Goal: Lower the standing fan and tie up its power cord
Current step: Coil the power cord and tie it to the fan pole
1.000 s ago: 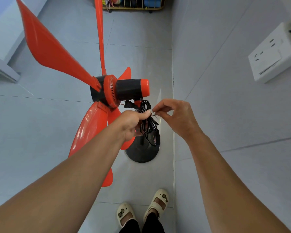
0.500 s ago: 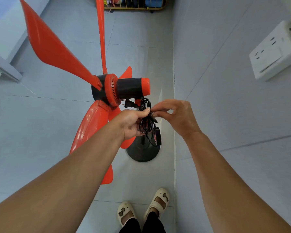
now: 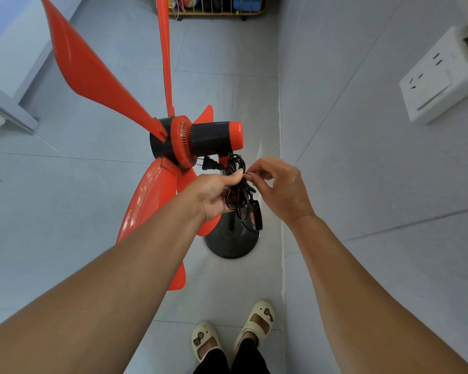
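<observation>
An orange standing fan (image 3: 211, 140) with long bare blades stands below me on a round black base (image 3: 231, 242). Its black power cord (image 3: 237, 194) is gathered into a looped bundle just under the motor housing, and the plug (image 3: 210, 165) sticks out to the left. My left hand (image 3: 215, 194) is closed around the bundle. My right hand (image 3: 280, 188) pinches a thin tie at the bundle's upper right, thumb and forefinger together. A small black and red control box (image 3: 256, 218) hangs from the cord below my hands.
A grey wall runs along the right, close to the fan base, with a white socket panel (image 3: 441, 76) on it. A yellow wire rack (image 3: 214, 6) stands at the far end of the tiled floor. My feet in cream sandals (image 3: 233, 333) are below.
My right hand's fingers shifted slightly along the tie at the cord bundle. The left hand kept its hold and the fan stayed where it was.
</observation>
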`<action>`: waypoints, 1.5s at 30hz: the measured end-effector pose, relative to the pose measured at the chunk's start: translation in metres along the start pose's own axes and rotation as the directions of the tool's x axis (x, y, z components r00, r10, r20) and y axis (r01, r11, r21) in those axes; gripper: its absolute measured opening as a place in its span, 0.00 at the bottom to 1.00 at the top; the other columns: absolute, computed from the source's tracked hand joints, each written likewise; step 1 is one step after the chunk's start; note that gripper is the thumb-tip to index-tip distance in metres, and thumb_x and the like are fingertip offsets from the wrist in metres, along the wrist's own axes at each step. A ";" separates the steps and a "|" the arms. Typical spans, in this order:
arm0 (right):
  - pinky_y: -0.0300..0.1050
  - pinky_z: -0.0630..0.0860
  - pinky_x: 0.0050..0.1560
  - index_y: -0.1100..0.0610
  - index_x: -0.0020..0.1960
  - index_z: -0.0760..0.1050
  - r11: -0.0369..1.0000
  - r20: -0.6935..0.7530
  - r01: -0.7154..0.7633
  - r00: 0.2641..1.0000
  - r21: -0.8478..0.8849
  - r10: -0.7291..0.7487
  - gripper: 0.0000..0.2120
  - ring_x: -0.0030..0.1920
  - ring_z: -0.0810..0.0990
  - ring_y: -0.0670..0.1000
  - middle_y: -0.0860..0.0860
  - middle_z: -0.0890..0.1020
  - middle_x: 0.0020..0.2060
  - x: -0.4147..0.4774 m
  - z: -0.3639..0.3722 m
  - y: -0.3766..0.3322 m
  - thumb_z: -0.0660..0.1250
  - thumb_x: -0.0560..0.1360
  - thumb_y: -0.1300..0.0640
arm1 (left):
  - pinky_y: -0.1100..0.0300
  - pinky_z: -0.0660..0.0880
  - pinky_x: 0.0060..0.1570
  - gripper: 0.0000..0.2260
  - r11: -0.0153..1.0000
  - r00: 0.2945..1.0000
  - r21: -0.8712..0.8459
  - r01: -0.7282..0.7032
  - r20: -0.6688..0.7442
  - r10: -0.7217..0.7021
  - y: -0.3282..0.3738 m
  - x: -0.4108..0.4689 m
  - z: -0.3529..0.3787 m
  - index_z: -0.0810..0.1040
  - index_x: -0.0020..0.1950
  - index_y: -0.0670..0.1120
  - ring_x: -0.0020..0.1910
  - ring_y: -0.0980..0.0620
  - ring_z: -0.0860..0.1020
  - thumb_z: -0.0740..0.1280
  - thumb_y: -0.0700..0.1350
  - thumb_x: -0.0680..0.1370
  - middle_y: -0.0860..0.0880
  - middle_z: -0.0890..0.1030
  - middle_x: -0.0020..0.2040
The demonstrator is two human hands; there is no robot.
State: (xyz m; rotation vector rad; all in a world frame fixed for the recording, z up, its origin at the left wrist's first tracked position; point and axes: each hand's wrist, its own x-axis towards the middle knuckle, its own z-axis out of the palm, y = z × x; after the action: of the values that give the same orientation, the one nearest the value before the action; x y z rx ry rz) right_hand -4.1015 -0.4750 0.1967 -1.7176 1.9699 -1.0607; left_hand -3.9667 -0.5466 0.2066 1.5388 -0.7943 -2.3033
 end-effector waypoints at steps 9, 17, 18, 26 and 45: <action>0.35 0.68 0.33 0.61 0.42 0.78 0.926 0.207 -0.342 0.929 0.158 0.308 0.07 0.31 0.71 0.44 0.50 0.76 0.31 0.005 0.000 -0.011 0.66 0.77 0.59 | 0.54 0.77 0.54 0.06 0.999 0.999 0.019 -0.033 0.023 0.033 -0.003 0.000 0.000 0.80 0.49 0.41 0.43 0.51 0.80 0.65 0.42 0.80 0.45 0.82 0.43; 0.39 0.55 0.30 0.52 0.30 0.65 0.321 0.576 -0.937 0.339 0.137 0.744 0.14 0.26 0.58 0.45 0.48 0.67 0.26 0.027 0.000 -0.023 0.61 0.74 0.58 | 0.66 0.75 0.33 0.11 0.955 0.958 0.197 -0.222 -0.139 0.251 -0.017 0.001 0.003 0.80 0.58 0.36 0.36 0.52 0.80 0.69 0.37 0.77 0.44 0.82 0.41; 0.38 0.54 0.30 0.51 0.28 0.64 0.281 0.607 -0.952 0.296 0.123 0.738 0.16 0.25 0.58 0.44 0.47 0.66 0.25 0.030 0.000 -0.023 0.60 0.74 0.58 | 0.67 0.76 0.33 0.11 0.951 0.953 0.199 -0.237 -0.145 0.268 -0.018 0.002 0.003 0.80 0.58 0.36 0.36 0.52 0.80 0.69 0.37 0.77 0.45 0.82 0.41; 0.38 0.72 0.38 0.55 0.40 0.79 0.697 0.185 -0.670 0.741 0.256 0.645 0.06 0.34 0.73 0.45 0.47 0.79 0.34 0.011 -0.011 -0.008 0.76 0.70 0.58 | 0.69 0.71 0.22 0.13 0.977 0.964 0.101 -0.189 -0.170 0.205 -0.014 0.000 0.001 0.80 0.58 0.34 0.31 0.53 0.79 0.70 0.39 0.76 0.45 0.81 0.37; 0.40 0.69 0.36 0.55 0.42 0.79 0.926 0.203 -0.352 0.905 -0.134 0.373 0.08 0.35 0.73 0.46 0.47 0.77 0.34 0.007 0.008 -0.007 0.67 0.76 0.53 | 0.58 0.80 0.50 0.13 0.971 0.965 0.128 -0.202 -0.145 0.220 -0.019 0.007 -0.001 0.80 0.59 0.35 0.41 0.51 0.81 0.70 0.38 0.77 0.42 0.84 0.49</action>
State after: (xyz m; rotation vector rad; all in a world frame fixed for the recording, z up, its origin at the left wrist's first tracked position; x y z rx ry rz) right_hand -4.0925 -0.4841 0.1975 -1.3642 2.1058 -0.6232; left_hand -3.9673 -0.5350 0.1897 1.5754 -1.0071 -1.9880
